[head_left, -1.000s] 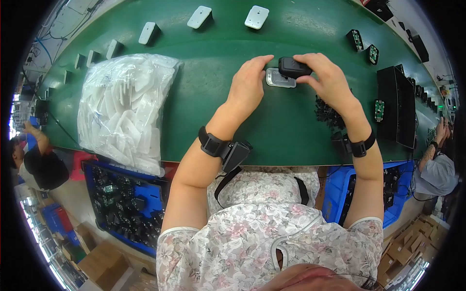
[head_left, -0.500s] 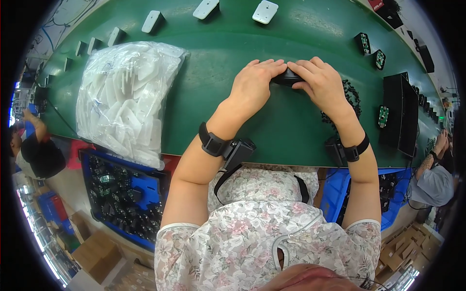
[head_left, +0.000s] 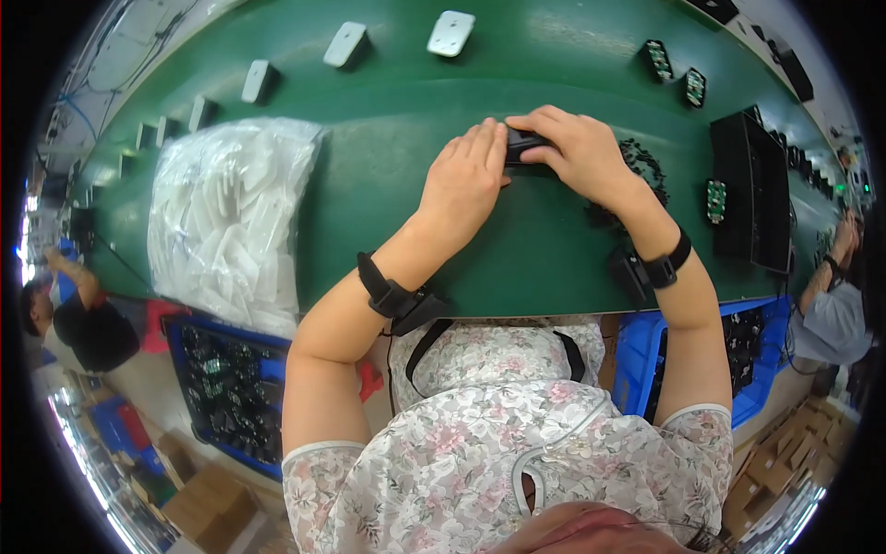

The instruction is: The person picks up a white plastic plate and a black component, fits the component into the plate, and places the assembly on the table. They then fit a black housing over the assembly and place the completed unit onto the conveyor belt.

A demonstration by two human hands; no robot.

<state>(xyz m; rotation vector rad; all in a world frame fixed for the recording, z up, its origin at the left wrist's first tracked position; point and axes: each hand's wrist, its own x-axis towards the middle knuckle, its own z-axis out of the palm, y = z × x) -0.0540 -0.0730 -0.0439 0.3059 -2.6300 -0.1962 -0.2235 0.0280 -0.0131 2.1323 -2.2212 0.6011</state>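
Between my two hands, over the green table, is a small black plastic housing (head_left: 528, 148), partly covered by my fingers. My left hand (head_left: 467, 175) presses its closed-together fingers against the left end, the thumb tucked low. The right side is gripped by my right hand (head_left: 583, 155), fingers curled over the far edge and thumb on the near side. What lies under my fingers is hidden. Close to my right wrist is a scattered pile of small black parts (head_left: 643, 164).
A clear bag of white plastic covers (head_left: 226, 222) lies at left. White-topped black units (head_left: 451, 33) form a row along the back. Green circuit boards (head_left: 716, 200) sit near a black bin (head_left: 738, 189) at right. Blue crates (head_left: 637, 365) stand below the table edge; people sit at both sides.
My view has shifted a little, so the table things sit differently in it. My left hand has turned more upright against the black housing, which both hands still hold.
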